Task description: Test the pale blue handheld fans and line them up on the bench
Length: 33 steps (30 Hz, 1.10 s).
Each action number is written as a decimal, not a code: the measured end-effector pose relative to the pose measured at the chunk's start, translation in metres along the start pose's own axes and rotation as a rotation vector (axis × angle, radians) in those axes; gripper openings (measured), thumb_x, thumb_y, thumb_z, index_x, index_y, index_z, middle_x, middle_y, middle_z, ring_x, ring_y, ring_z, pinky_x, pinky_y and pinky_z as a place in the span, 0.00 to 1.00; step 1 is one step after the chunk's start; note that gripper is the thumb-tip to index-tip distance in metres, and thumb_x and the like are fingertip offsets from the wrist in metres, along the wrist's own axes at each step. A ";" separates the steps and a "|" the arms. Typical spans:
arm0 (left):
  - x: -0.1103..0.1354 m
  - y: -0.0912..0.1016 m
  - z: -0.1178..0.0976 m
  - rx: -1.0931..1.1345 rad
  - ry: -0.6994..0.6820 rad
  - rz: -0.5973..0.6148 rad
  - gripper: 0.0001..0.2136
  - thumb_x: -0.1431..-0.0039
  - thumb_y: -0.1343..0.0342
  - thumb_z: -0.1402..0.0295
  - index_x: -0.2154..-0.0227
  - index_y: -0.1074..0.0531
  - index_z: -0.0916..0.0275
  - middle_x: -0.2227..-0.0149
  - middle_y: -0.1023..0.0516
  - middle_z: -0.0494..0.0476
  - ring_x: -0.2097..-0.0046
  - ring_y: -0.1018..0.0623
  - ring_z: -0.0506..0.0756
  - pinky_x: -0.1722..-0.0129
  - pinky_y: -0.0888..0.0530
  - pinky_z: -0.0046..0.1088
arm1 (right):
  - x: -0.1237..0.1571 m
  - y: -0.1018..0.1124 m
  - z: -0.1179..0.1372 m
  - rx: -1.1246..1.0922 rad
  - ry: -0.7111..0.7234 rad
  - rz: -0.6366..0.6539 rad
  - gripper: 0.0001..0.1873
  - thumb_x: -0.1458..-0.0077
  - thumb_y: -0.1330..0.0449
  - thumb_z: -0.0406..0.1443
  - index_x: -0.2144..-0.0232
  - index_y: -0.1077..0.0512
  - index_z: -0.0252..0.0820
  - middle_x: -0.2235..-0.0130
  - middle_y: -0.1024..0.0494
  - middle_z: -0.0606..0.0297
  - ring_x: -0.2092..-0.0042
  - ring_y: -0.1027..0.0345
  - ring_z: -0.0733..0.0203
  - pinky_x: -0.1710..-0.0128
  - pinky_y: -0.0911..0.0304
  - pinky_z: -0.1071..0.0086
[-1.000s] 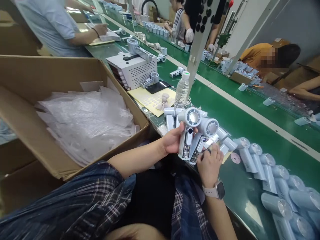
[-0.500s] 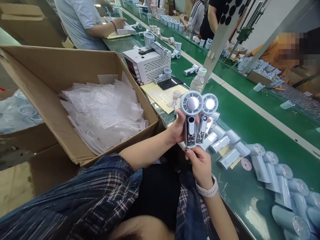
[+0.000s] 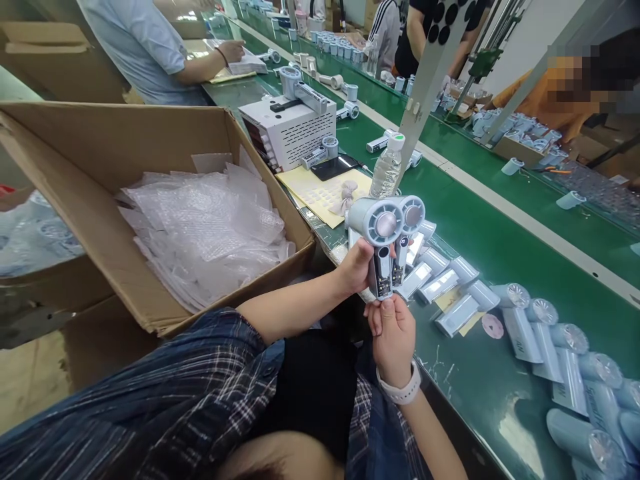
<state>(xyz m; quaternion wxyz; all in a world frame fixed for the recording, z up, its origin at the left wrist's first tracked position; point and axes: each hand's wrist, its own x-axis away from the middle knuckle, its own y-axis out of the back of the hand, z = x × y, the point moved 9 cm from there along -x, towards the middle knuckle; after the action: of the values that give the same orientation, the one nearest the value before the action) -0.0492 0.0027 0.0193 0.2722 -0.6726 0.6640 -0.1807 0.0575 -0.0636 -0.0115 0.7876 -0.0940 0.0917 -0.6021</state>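
My left hand (image 3: 356, 268) grips two small light-blue handheld fans (image 3: 384, 235) side by side, held upright by their handles, round heads on top. Circuit parts show through the handles' open fronts. My right hand (image 3: 391, 328) is closed just under the fans, its fingertips at the bottom ends of the handles. A pale wristwatch (image 3: 400, 389) is on my right wrist. Both hands hover over the near edge of the green conveyor belt (image 3: 500, 253).
Several more fans and handle parts (image 3: 540, 333) lie on the belt to the right. A cardboard box of bubble-wrap bags (image 3: 200, 227) stands at my left. Beyond are a water bottle (image 3: 386, 168), a yellow sticker sheet (image 3: 320, 190), a white power supply (image 3: 293, 130) and other workers.
I lifted the two fans off the pile and stood them upright. My right hand moved from the pile to the bottom of their handles. The view shifted left.
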 end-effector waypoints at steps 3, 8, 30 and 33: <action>0.001 -0.002 -0.006 0.062 -0.058 0.020 0.38 0.66 0.40 0.26 0.77 0.30 0.63 0.66 0.20 0.61 0.52 0.19 0.66 0.60 0.20 0.36 | -0.003 0.000 0.002 0.115 0.025 0.085 0.22 0.33 0.43 0.51 0.72 0.30 0.43 0.80 0.33 0.73 0.76 0.38 0.65 0.68 0.37 0.69; 0.001 -0.003 -0.007 0.216 -0.016 0.000 0.37 0.64 0.38 0.27 0.77 0.31 0.63 0.61 0.18 0.62 0.50 0.19 0.67 0.55 0.19 0.41 | -0.006 0.006 0.013 0.363 0.138 0.174 0.18 0.33 0.43 0.48 0.68 0.26 0.43 0.66 0.22 0.63 0.62 0.27 0.57 0.59 0.35 0.65; 0.006 -0.008 -0.004 0.158 -0.022 0.056 0.39 0.66 0.40 0.25 0.74 0.30 0.62 0.57 0.19 0.65 0.48 0.20 0.70 0.56 0.20 0.44 | 0.001 0.026 0.006 0.187 0.055 0.041 0.19 0.31 0.45 0.48 0.69 0.28 0.43 0.68 0.24 0.64 0.64 0.30 0.59 0.58 0.34 0.64; 0.003 -0.005 -0.012 0.203 -0.065 0.026 0.34 0.57 0.40 0.30 0.69 0.28 0.61 0.57 0.19 0.64 0.47 0.21 0.68 0.54 0.21 0.44 | 0.003 0.038 0.028 0.405 0.193 0.018 0.19 0.31 0.46 0.46 0.71 0.28 0.43 0.54 0.22 0.56 0.52 0.29 0.52 0.47 0.35 0.55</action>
<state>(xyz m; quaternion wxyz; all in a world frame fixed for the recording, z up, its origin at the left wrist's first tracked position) -0.0519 -0.0021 0.0312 0.3625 -0.6386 0.6417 -0.2215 0.1004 -0.0555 0.0054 0.7832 0.1249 0.0444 -0.6074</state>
